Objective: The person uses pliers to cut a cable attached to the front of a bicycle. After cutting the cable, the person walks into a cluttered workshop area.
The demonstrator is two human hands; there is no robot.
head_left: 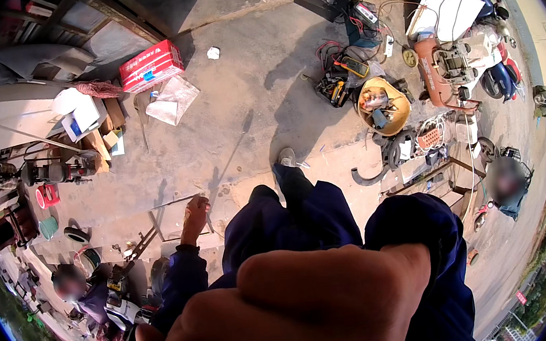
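Note:
My right hand (302, 312) is raised very close to the camera and fills the lower middle of the view. Its fingers are curled inward, and whatever they hold, if anything, is hidden behind the knuckles. To the left, my left hand (195, 218) hangs out from a dark blue sleeve, with its fingers loosely bent and no object visible in it. Below it in the view, a thin metal frame (153, 222) lies on the ground, partly covered by the hand. Between my arms show my dark blue trousers (318, 216) and one light shoe (287, 157).
A red carton (152, 66) stands front left near a white sheet (173, 101). At right are a yellow basin (403, 112) of parts, a multimeter (354, 65), cables and an orange air compressor (434, 75). One person (92, 295) is at lower left, another (509, 187) at far right.

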